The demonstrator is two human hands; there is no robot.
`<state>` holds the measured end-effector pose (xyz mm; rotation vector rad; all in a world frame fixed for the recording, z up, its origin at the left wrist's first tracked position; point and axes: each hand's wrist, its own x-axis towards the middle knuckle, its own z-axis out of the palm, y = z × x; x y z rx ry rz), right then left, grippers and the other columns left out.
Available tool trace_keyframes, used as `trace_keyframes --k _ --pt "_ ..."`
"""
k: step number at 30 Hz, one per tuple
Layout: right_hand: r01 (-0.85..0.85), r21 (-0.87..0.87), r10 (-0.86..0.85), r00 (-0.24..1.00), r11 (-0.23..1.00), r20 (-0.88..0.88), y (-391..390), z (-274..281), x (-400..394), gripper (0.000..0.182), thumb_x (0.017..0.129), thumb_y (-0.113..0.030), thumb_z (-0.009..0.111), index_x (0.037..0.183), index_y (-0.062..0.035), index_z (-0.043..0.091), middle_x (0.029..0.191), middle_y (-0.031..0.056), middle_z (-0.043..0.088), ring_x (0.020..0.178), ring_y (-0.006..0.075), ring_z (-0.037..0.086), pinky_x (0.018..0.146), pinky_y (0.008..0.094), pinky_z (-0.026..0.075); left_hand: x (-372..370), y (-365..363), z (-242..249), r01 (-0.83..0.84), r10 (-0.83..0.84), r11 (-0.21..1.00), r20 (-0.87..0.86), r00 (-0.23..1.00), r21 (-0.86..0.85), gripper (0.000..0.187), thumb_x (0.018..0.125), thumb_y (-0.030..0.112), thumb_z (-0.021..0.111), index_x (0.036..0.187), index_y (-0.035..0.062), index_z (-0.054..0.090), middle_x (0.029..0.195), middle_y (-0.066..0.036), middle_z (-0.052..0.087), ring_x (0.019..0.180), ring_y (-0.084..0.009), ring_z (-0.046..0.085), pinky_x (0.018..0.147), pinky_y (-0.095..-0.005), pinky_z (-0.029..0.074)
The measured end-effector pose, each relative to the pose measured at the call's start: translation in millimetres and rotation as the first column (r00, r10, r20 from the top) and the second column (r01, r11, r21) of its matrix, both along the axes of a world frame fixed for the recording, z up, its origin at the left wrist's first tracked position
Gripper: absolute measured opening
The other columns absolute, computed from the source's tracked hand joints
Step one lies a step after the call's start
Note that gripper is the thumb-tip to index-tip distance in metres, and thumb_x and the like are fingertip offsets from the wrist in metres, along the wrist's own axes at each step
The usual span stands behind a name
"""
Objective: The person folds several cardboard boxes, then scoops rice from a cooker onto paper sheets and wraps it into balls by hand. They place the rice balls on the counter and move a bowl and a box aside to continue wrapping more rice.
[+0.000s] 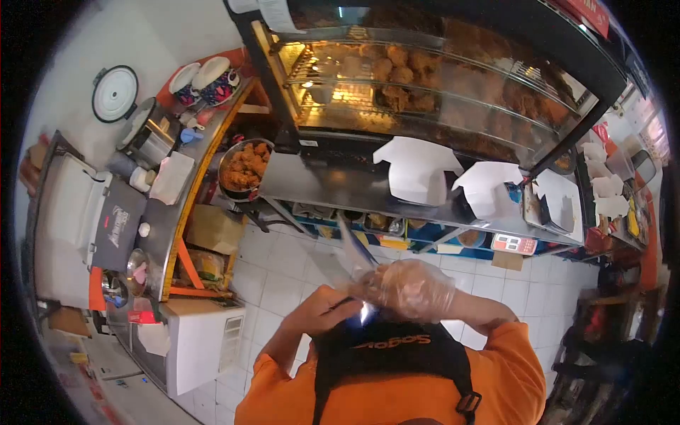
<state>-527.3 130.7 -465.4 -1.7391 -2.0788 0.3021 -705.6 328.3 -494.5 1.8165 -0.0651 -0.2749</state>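
In front of my chest, both hands are close together at a thin, pale, folded piece (358,244) with a bluish edge. It looks like paper or card, but motion blurs it. My left hand (322,309) is bare, with its fingers curled at the lower end of the piece. A clear plastic glove covers my right hand (418,289), which is closed against the same piece from the other side. Beyond my hands, open white takeaway boxes (419,170) stand in a row on the metal counter (319,185).
A lit display cabinet (340,95) with fried chicken stands behind the counter. A bowl of fried chicken (244,168) is at the left corner. Along the left bench are a rice cooker (149,134) and a white cool box (67,212). A red-and-white scale (513,244) sits below the counter.
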Motion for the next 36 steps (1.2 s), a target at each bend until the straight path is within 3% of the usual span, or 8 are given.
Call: trace_keyframes --k 5,7,10,15,20,25,33,36 --pt "0.174 -0.139 -0.220 0.854 0.975 -0.472 13 22 51 0.079 0.077 -0.042 0.084 0.141 -0.0057 0.054 0.134 0.0171 0.063 0.123 0.0351 0.060 0.106 0.0456 0.047 -8 80 31 0.087 -0.142 0.987 0.502 0.853 0.132 0.049 0.075 0.021 0.089 0.115 0.0015 0.070 0.111 -0.016 0.073 0.100 -0.0286 0.071 0.091 -0.0384 0.053" --pt "0.197 -0.134 -0.219 0.515 0.971 -0.829 27 -3 49 0.093 0.075 -0.037 0.087 0.150 -0.0037 0.043 0.150 0.0211 0.048 0.136 0.0400 0.048 0.114 0.0473 0.040 -24 85 -4 -0.079 0.110 0.987 0.221 0.969 -0.143 0.042 0.080 0.010 0.083 0.117 0.0000 0.068 0.120 -0.014 0.070 0.110 -0.0215 0.065 0.097 -0.0375 0.051" --pt "0.386 0.312 -0.314 0.914 0.868 -0.257 63 -14 16 0.097 0.079 -0.028 0.085 0.155 -0.0019 0.031 0.159 0.0225 0.034 0.143 0.0406 0.040 0.119 0.0456 0.034 6 43 -33 -0.333 0.667 0.446 0.060 0.743 -0.831 0.040 0.092 0.007 0.071 0.130 0.0002 0.058 0.130 -0.012 0.065 0.116 -0.0226 0.063 0.099 -0.0393 0.051" --pt "0.078 0.426 -0.163 0.973 0.901 0.166 80 -42 -33 0.065 0.078 -0.027 0.078 0.139 -0.0234 0.055 0.156 0.0026 0.043 0.143 0.0321 0.041 0.112 0.0514 0.043 21 26 -29 -0.496 0.732 -0.109 -0.407 0.547 -0.862 0.052 0.105 0.040 0.050 0.143 0.0047 0.047 0.138 -0.011 0.059 0.122 -0.0269 0.059 0.103 -0.0443 0.049" --pt "-0.215 0.203 -0.016 0.648 0.955 0.762 87 -24 -14 0.053 0.086 -0.029 0.063 0.139 -0.0264 0.056 0.154 0.0035 0.045 0.144 0.0294 0.038 0.118 0.0537 0.033 8 16 -31 -0.553 0.701 -0.124 -0.467 0.538 -0.824 0.042 0.107 0.035 0.047 0.136 0.0050 0.052 0.128 -0.010 0.064 0.112 -0.0252 0.064 0.095 -0.0438 0.053" --pt "-0.384 0.093 0.246 0.742 0.919 0.624 97 -18 8 0.058 0.087 -0.031 0.055 0.144 -0.0188 0.050 0.151 0.0074 0.047 0.145 0.0270 0.038 0.123 0.0550 0.025 15 32 -62 -0.600 0.829 0.005 -0.333 0.449 -0.800 0.031 0.105 0.026 0.055 0.126 0.0037 0.057 0.115 -0.010 0.067 0.100 -0.0229 0.067 0.084 -0.0387 0.057" --pt "0.050 0.282 -0.129 0.954 0.958 0.270 96 -29 7 0.063 0.084 -0.029 0.061 0.145 -0.0168 0.049 0.154 0.0090 0.044 0.144 0.0271 0.040 0.116 0.0497 0.035 51 5 -37 -0.783 0.796 -0.046 -0.497 0.347 -0.620 0.016 0.102 0.020 0.063 0.109 0.0064 0.066 0.097 -0.002 0.071 0.069 -0.0080 0.063 0.054 -0.0237 0.049" --pt "0.348 0.189 -0.339 0.938 0.918 -0.081 86 -18 9 0.083 0.077 -0.028 0.075 0.150 -0.0065 0.042 0.154 0.0220 0.041 0.142 0.0360 0.042 0.114 0.0473 0.040 60 12 -56 -0.691 0.823 0.272 -0.210 0.528 -0.670 0.016 0.099 0.014 0.067 0.111 0.0042 0.069 0.098 -0.002 0.072 0.075 -0.0101 0.066 0.062 -0.0246 0.053"
